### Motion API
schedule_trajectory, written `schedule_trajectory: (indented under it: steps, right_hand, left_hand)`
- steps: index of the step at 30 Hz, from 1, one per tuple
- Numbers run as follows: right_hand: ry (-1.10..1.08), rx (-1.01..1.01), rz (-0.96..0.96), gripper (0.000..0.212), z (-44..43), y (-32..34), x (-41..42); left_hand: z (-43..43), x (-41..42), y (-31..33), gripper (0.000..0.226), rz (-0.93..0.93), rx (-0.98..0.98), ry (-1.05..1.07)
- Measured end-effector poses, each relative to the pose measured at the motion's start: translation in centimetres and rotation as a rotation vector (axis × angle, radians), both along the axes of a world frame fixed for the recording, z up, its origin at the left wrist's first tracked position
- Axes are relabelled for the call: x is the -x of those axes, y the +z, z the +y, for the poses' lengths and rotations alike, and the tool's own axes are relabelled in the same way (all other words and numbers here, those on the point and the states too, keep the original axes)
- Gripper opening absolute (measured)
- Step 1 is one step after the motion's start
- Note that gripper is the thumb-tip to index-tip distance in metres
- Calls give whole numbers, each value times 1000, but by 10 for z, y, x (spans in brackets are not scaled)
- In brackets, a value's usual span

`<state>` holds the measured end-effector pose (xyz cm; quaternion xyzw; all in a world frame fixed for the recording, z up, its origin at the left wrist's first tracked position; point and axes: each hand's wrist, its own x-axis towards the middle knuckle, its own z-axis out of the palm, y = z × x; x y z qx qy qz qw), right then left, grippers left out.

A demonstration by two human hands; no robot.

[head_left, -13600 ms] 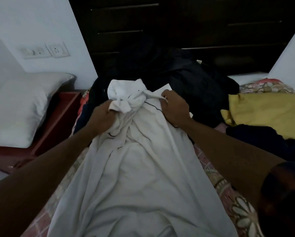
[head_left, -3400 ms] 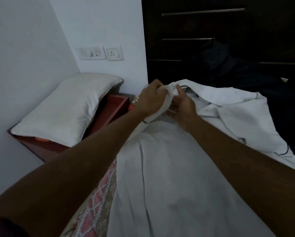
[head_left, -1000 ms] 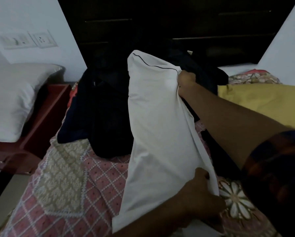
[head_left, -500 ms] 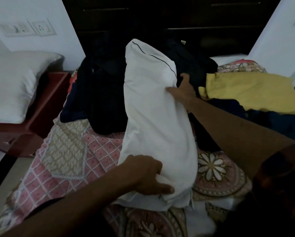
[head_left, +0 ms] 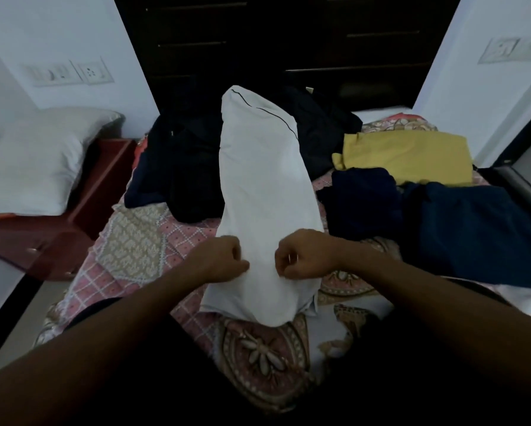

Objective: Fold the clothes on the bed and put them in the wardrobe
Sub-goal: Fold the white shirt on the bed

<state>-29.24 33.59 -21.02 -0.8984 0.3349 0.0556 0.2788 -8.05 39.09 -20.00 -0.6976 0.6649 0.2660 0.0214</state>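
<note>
A white garment (head_left: 265, 186), folded into a long narrow strip with a thin dark piping line near its far end, lies lengthwise down the middle of the patterned bed (head_left: 135, 241). My left hand (head_left: 221, 259) pinches its near left edge with curled fingers. My right hand (head_left: 304, 256) grips the near right edge the same way. The garment's near end hangs toward me past both hands. Dark clothes (head_left: 181, 167) lie heaped behind and to the left of it.
A yellow garment (head_left: 405, 155) and dark blue clothes (head_left: 457, 229) lie on the right of the bed. The dark wardrobe (head_left: 288, 41) with horizontal handles stands behind the bed. A white pillow (head_left: 33, 161) rests on a red-brown bedside unit (head_left: 58, 235) at the left.
My right hand has come back from the garment's far edge to its near end beside my left hand. Both now hold the near end, and the strip lies flatter on the bed.
</note>
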Motion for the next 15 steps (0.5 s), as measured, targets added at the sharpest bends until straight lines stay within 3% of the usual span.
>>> schedule_trajectory:
  steps: [2, 4, 6, 10, 13, 15]
  right_hand:
    - [45, -47, 91, 5, 12, -5, 2]
    - [23, -81, 122, 13, 12, -5, 7]
    - [-17, -60, 129, 24, 10, -1, 13]
    - [-5, -5, 147, 47, 7, 0, 32]
    - [106, 156, 248, 68, 19, -8, 33]
    - [200, 295, 228, 69, 26, -15, 28]
  left_hand:
    - [5, -10, -7, 53, -211, 15, 5]
    - [11, -11, -13, 78, -231, -94, 33]
    - [16, -9, -16, 86, -184, -156, 52]
    - [15, -22, -13, 52, 118, -247, 128]
    - [15, -34, -8, 34, 264, -284, 115]
    - [17, -36, -4, 27, 348, -298, 136]
